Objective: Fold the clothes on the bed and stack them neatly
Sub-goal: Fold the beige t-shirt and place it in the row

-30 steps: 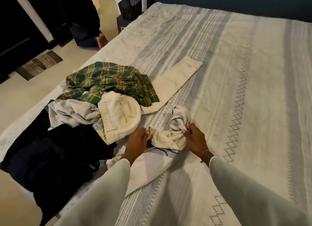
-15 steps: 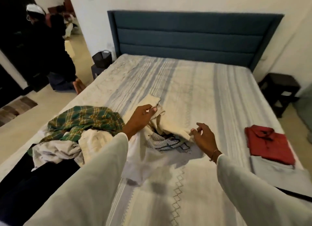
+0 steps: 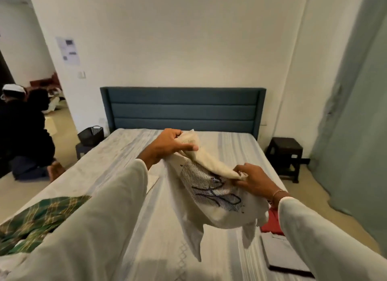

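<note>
Above bed (image 3: 146, 228), both hands grip shirt (image 3: 211, 197).

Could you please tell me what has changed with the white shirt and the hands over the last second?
The white printed shirt has gone from bunched on the bed to lifted clear of it, hanging between both hands. The left hand rose and reached forward, gripping one edge; the right hand now grips the other. The green plaid shirt and the folded red shirt stayed put.
</note>
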